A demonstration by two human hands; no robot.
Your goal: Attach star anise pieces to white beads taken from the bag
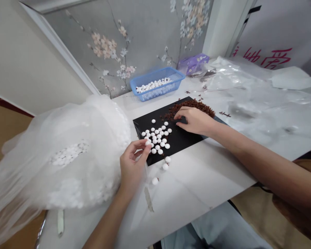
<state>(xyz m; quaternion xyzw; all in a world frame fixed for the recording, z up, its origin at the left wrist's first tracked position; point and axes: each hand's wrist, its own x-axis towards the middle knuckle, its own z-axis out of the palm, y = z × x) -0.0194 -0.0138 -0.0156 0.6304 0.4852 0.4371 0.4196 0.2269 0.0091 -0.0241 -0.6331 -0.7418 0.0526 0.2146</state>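
A black mat (181,138) lies on the white table (197,186). Several small white round pieces (157,135) are scattered on its left half, and a pile of small reddish-brown bits (194,104) sits at its far end. My left hand (131,166) rests at the mat's near left corner, with thumb and fingers pinched on one white piece (147,143). My right hand (195,120) lies palm down at the brown pile, its fingers curled into the bits. Three white pieces (166,166) lie off the mat on the table.
A big clear plastic bag (67,155) full of white pieces fills the left side. A blue basket (158,83) with more white pieces stands at the back, with a purple packet (193,63) beside it. Crumpled clear plastic sheets (248,93) cover the right of the table.
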